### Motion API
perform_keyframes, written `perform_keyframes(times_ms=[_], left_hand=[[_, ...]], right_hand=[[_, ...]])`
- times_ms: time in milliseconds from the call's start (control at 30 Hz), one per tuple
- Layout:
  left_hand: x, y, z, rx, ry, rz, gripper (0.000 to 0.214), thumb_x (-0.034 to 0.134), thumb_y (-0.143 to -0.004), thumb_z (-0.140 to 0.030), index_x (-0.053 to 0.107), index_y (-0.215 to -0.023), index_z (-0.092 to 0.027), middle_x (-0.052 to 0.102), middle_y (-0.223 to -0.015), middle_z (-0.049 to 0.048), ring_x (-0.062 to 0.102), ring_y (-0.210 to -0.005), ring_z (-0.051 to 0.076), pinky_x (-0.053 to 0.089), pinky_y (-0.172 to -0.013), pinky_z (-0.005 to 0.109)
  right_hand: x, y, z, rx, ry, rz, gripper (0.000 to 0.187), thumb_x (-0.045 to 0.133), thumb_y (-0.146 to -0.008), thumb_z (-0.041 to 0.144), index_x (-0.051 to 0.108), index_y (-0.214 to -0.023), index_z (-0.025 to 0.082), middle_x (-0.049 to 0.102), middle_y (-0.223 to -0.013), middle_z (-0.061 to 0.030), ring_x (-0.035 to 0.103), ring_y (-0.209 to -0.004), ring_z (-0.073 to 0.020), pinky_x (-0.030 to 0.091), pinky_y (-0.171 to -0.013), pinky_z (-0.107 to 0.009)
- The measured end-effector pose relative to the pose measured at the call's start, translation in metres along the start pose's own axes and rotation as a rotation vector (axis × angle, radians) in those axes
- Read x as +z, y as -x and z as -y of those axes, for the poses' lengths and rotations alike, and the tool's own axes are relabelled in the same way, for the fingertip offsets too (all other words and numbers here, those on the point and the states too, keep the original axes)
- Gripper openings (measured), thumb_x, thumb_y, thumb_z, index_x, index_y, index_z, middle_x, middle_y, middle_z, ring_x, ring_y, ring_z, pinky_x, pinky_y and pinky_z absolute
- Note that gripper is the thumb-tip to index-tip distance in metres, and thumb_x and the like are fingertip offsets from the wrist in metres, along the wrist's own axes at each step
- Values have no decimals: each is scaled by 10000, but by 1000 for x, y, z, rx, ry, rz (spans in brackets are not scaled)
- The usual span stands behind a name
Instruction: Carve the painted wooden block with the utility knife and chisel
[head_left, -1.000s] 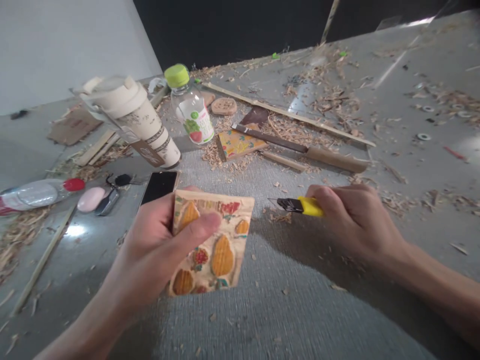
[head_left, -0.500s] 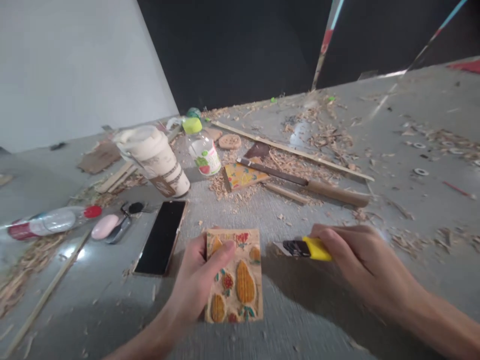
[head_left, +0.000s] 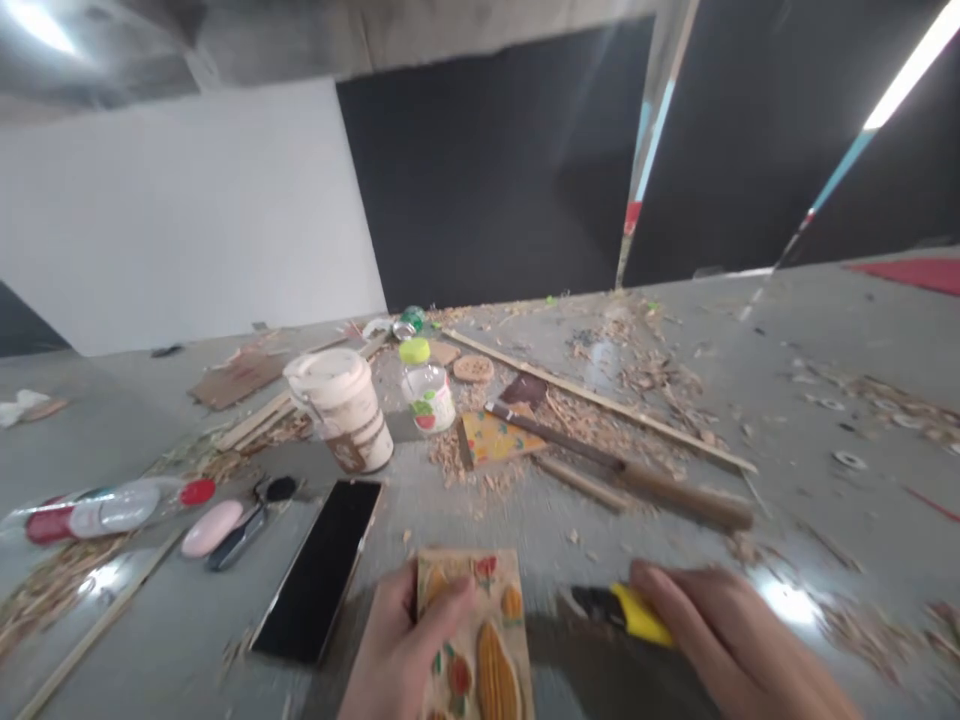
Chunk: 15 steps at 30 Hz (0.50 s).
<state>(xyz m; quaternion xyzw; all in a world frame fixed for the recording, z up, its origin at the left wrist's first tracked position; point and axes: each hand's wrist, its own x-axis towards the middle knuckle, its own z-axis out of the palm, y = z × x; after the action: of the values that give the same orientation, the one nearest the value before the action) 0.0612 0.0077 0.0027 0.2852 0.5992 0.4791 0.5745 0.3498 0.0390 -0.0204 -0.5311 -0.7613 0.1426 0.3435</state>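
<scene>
Left hand (head_left: pixel 394 650): pinching the block (head_left: pixel 484 638) by its 9 o'clock edge, thumb across the face.
Block: 6 o'clock in view, lower edge cut off.
Right hand (head_left: pixel 739 635): wrapped round the knife (head_left: pixel 626 610), blade toward 9 o'clock.
Gap: grey surface (head_left: pixel 544 562) between block's 3 o'clock edge and blade.
Phone (head_left: pixel 319 570): 10 o'clock of block, near left hand.

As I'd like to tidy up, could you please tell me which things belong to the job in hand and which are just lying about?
In the job: carved block, in the left hand; yellow knife, in the right hand; perhaps the patterned block and long-handled tool.

Seemingly just lying about: phone, cup, green-capped bottle, red-capped bottle.
</scene>
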Motion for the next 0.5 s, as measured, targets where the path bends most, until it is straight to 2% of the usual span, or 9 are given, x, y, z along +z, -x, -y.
perform_keyframes(times_ms=[100, 233, 367, 500], left_hand=[[0, 9, -6, -63, -6, 82, 499, 896, -791, -640, 767, -988, -200, 816, -956, 85, 819, -896, 302, 659, -805, 375], [0, 10, -8, -32, -65, 130, 441, 847, -867, -606, 766, -992, -192, 819, -935, 88, 811, -839, 276, 645, -726, 339], [-5, 9, -7, -11, -85, 154, 399, 831, -899, -585, 777, -1008, -205, 825, -961, 76, 817, -881, 273, 652, -764, 336], [-8, 10, -10, -27, -94, 180, 354, 828, -914, -562, 778, -989, -219, 830, -962, 65, 819, -898, 267, 652, -770, 325]], right_hand=[[-12, -8, 25, 20, -38, 170, 576, 394, -1129, 531, 586, -652, 270, 638, -559, -35, 609, -473, -194, 437, -476, -336], [-16, -12, 34, 52, -65, 306, 557, 350, -1148, 555, 487, -695, 261, 579, -554, 2, 575, -500, -161, 372, -541, -323], [-17, -10, 35, 52, -79, 380, 535, 342, -1148, 558, 485, -728, 259, 587, -597, 2, 564, -533, -156, 360, -561, -324], [-20, -13, 34, 25, -96, 386, 512, 392, -1130, 585, 490, -751, 255, 518, -593, 31, 490, -520, -136, 330, -543, -312]])
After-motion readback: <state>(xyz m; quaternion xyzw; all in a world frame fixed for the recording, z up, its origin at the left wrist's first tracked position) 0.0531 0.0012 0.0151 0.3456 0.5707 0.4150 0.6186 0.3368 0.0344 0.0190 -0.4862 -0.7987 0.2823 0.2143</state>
